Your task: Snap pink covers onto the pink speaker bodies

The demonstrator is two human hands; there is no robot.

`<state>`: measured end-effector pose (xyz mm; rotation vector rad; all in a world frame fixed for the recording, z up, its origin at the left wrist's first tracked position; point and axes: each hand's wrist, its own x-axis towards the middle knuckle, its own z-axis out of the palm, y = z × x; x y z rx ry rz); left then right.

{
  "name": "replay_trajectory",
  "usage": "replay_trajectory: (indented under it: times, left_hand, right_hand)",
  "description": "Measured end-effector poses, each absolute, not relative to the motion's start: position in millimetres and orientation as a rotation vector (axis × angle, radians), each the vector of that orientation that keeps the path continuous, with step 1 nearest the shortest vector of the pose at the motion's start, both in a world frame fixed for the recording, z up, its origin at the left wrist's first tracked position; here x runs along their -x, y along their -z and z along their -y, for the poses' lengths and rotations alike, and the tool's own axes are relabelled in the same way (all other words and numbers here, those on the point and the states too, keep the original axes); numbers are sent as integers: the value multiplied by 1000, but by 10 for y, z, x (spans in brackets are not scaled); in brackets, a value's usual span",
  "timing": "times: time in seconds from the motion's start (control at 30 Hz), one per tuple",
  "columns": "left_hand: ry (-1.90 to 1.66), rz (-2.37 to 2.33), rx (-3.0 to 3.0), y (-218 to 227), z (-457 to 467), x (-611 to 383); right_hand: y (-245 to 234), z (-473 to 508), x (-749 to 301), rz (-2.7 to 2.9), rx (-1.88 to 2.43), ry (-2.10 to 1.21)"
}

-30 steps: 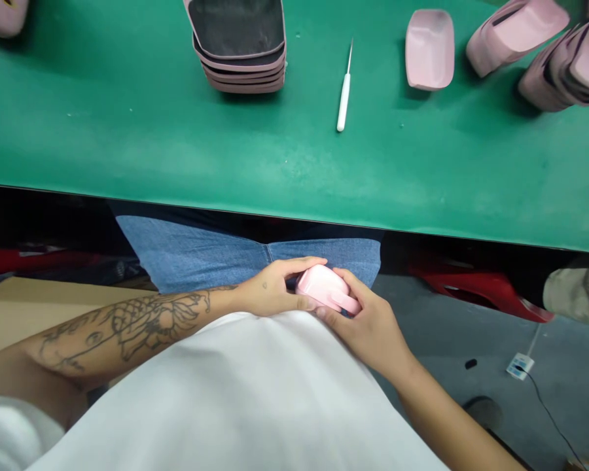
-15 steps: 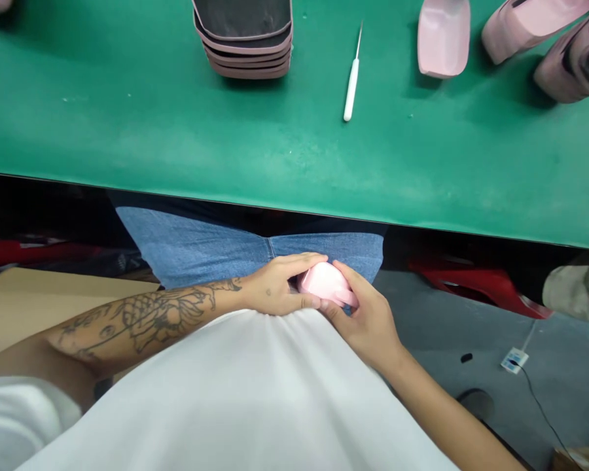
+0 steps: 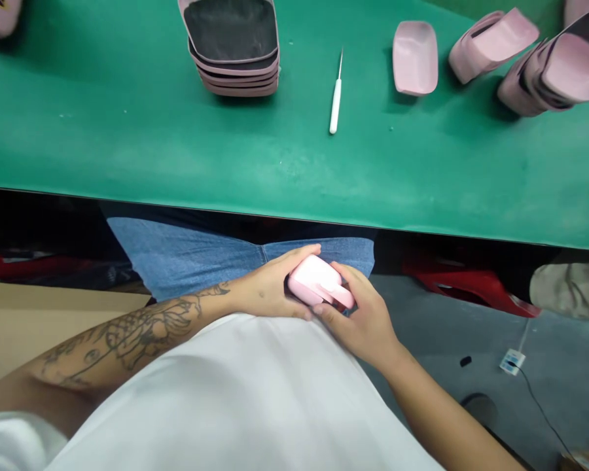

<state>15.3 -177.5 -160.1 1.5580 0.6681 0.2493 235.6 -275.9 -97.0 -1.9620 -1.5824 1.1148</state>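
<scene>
Green workbench (image 3: 127, 131) holds stacked pink trays (image 3: 233, 49); hands (image 3: 267, 291) (image 3: 360, 327) clasp a pink case (image 3: 317, 280).

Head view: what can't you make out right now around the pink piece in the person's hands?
- Head view, pink piece: its underside is hidden by the left hand and right hand.
- Head view, stacked trays: far rims cut off by the top edge.
- Head view, pink shells: cut off by the right edge.
- Head view, white tag on the floor: too small to read.
</scene>
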Motion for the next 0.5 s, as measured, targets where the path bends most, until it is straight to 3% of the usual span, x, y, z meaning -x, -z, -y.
replay_trajectory:
  times: [0.23, 0.5]
  left_hand:
    - [-410, -633, -1734, 1584, 1863, -252]
    - [-285, -692, -1709, 1554, 1939, -252]
  right_hand:
    - [961, 2740, -2318, 1584, 2001, -1043]
    - [1027, 2770, -2441, 1557, 1990, -1185]
